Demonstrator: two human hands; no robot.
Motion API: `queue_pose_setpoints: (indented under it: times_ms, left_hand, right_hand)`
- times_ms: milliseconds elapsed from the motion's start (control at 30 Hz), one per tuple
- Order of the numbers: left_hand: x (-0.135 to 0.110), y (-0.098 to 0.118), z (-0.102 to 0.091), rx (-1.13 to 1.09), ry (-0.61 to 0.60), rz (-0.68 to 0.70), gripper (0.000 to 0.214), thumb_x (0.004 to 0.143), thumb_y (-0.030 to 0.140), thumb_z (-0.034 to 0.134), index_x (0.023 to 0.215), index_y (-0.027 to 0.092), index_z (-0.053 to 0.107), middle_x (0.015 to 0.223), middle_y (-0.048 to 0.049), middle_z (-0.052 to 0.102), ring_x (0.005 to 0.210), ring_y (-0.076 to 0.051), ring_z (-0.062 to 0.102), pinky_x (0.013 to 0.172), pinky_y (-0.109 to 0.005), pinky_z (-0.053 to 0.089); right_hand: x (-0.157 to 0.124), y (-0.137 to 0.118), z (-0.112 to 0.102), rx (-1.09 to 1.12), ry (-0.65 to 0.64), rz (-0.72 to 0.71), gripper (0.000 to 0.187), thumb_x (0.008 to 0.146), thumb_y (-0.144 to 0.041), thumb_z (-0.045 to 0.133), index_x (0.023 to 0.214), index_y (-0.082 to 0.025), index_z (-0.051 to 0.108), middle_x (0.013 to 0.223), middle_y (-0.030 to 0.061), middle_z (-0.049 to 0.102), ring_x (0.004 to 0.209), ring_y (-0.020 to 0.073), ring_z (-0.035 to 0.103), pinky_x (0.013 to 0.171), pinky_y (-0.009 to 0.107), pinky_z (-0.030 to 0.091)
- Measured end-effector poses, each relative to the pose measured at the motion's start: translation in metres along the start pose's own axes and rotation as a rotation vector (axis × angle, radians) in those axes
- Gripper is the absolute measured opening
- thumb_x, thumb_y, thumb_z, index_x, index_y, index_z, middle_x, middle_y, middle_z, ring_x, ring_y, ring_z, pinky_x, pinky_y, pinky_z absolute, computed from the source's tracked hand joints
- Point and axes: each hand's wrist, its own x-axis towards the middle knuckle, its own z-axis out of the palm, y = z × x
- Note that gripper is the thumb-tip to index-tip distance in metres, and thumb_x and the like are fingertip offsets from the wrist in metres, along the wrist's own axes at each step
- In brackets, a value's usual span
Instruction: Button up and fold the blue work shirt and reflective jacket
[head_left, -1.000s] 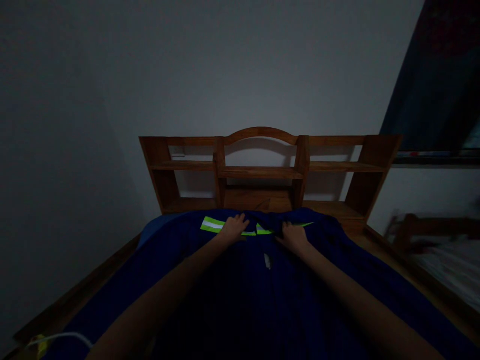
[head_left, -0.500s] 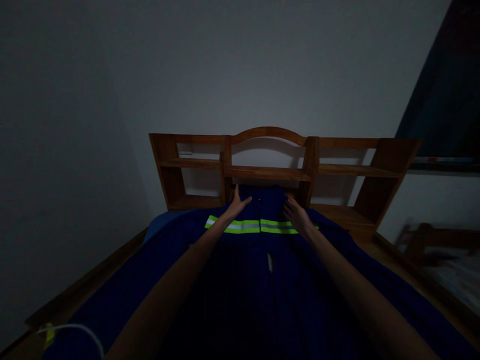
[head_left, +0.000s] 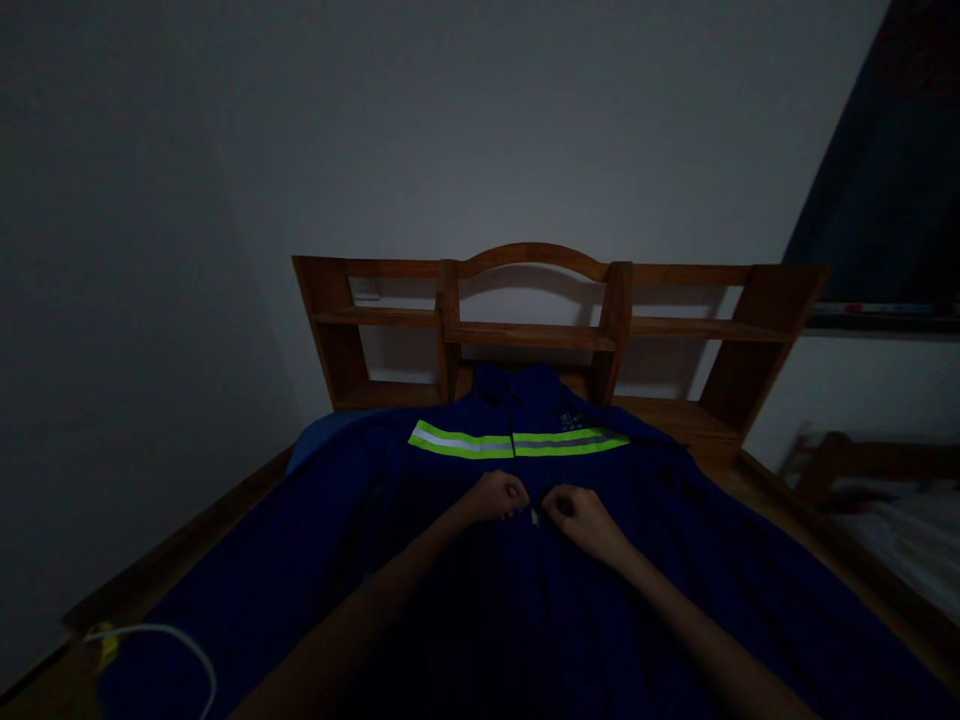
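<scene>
Hands pinched at the jacket front, just below the reflective band

Left hand (head_left: 499,497) and right hand (head_left: 581,515) face each other on the near side of the reflective band (head_left: 465,444), a short gap between them. Fingers and thumb of each are curled together and clamped on the cloth of the dark blue jacket (head_left: 652,515) — one hand on either side of its front opening. A small pale patch (head_left: 535,517) shows between them, closer to the right hand's fingertips.

The jacket lies spread out, front up, on both sides of the band and well toward the viewer from it. Just beyond the band stands the collar (head_left: 517,382); white print (head_left: 571,421) sits along the band's far edge, toward its right end. Farther beyond the band rises a wooden shelf unit (head_left: 529,336) — arched at its middle — against a pale wall (head_left: 480,130). Well to the band's near left, a white cord (head_left: 184,637) curves over the jacket.
</scene>
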Motion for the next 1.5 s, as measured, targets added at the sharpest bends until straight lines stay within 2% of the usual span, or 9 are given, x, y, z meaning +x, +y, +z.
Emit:
queue_pose_setpoints:
  times_ms: [133, 233, 400, 600, 833, 967, 1100, 1333, 1500]
  left_hand:
    - [-0.012, 0.0, -0.013, -0.026, -0.152, 0.166, 0.036, 0.072, 0.037, 0.068, 0.101, 0.018, 0.067, 0.089, -0.0044, 0.068, 0.077, -0.012, 0.06, 0.067, -0.018, 0.044]
    - [-0.016, 0.001, -0.017, -0.071, -0.228, 0.175, 0.037, 0.067, 0.039, 0.073, 0.098, 0.018, 0.068, 0.085, -0.003, 0.066, 0.075, -0.012, 0.058, 0.064, -0.018, 0.041]
    - [-0.011, -0.002, -0.01, -0.119, -0.175, 0.141, 0.03, 0.066, 0.038, 0.073, 0.084, 0.015, 0.067, 0.068, 0.0006, 0.06, 0.064, -0.01, 0.053, 0.057, -0.017, 0.037]
    - [-0.015, -0.007, -0.009, -0.177, -0.137, 0.141, 0.024, 0.072, 0.035, 0.067, 0.081, 0.014, 0.063, 0.074, -0.0025, 0.065, 0.069, -0.012, 0.059, 0.061, -0.019, 0.041]
    - [-0.015, -0.01, -0.004, -0.368, 0.015, -0.143, 0.032, 0.064, 0.038, 0.07, 0.074, 0.012, 0.056, 0.06, -0.0037, 0.063, 0.053, -0.015, 0.061, 0.054, -0.026, 0.047]
    - [-0.004, 0.006, 0.002, -0.484, -0.007, -0.108, 0.035, 0.058, 0.038, 0.074, 0.071, 0.011, 0.057, 0.06, -0.0038, 0.063, 0.052, -0.014, 0.06, 0.057, -0.027, 0.049]
    - [0.0, 0.009, 0.018, -0.517, 0.045, -0.1, 0.026, 0.054, 0.026, 0.074, 0.065, 0.013, 0.054, 0.057, -0.002, 0.064, 0.053, -0.015, 0.062, 0.058, -0.027, 0.05]
    - [-0.012, 0.008, 0.029, -0.599, 0.143, -0.128, 0.031, 0.051, 0.028, 0.078, 0.07, 0.014, 0.058, 0.063, -0.0005, 0.067, 0.064, -0.017, 0.066, 0.065, -0.026, 0.05]
    - [-0.007, 0.019, 0.026, -0.608, 0.192, -0.118, 0.031, 0.052, 0.027, 0.078, 0.073, 0.013, 0.059, 0.064, -0.0012, 0.067, 0.063, -0.018, 0.066, 0.062, -0.025, 0.05]
  right_hand:
    - [-0.004, 0.009, -0.002, 0.084, -0.001, 0.061, 0.024, 0.08, -0.019, 0.044, 0.088, -0.019, 0.067, 0.072, 0.001, 0.066, 0.062, 0.0133, 0.06, 0.057, 0.022, 0.042]
    - [-0.004, 0.009, -0.011, 0.037, -0.007, -0.009, 0.023, 0.078, -0.016, 0.048, 0.084, -0.021, 0.069, 0.081, 0.0013, 0.065, 0.07, 0.014, 0.06, 0.064, 0.023, 0.043]
    - [-0.006, 0.006, -0.016, -0.001, -0.126, -0.103, 0.025, 0.076, -0.015, 0.053, 0.088, -0.026, 0.072, 0.093, 0.0004, 0.063, 0.075, 0.013, 0.058, 0.07, 0.023, 0.043]
    - [-0.006, 0.012, -0.013, -0.01, -0.185, -0.121, 0.028, 0.081, -0.017, 0.052, 0.101, -0.027, 0.069, 0.094, 0.0009, 0.061, 0.075, 0.0122, 0.057, 0.068, 0.022, 0.043]
    - [-0.003, 0.017, -0.008, 0.022, -0.112, -0.101, 0.025, 0.084, -0.023, 0.053, 0.102, -0.025, 0.069, 0.091, 0.0023, 0.06, 0.076, 0.013, 0.056, 0.065, 0.023, 0.041]
    - [-0.001, 0.017, -0.013, 0.248, -0.146, -0.051, 0.028, 0.084, -0.031, 0.056, 0.107, -0.022, 0.067, 0.09, 0.0032, 0.06, 0.066, 0.0103, 0.054, 0.06, 0.022, 0.041]
    - [0.0, 0.015, -0.016, 0.406, -0.218, -0.039, 0.03, 0.084, -0.035, 0.056, 0.109, -0.022, 0.067, 0.087, 0.0021, 0.058, 0.06, 0.0075, 0.052, 0.057, 0.02, 0.039]
    - [0.0, 0.017, -0.012, 0.362, -0.215, -0.062, 0.028, 0.082, -0.035, 0.058, 0.102, -0.02, 0.069, 0.083, 0.0026, 0.062, 0.062, 0.0097, 0.057, 0.059, 0.021, 0.041]
    - [0.002, 0.018, -0.013, 0.337, -0.093, 0.028, 0.032, 0.083, -0.04, 0.056, 0.105, -0.019, 0.067, 0.08, 0.0033, 0.067, 0.06, 0.0115, 0.059, 0.058, 0.021, 0.043]
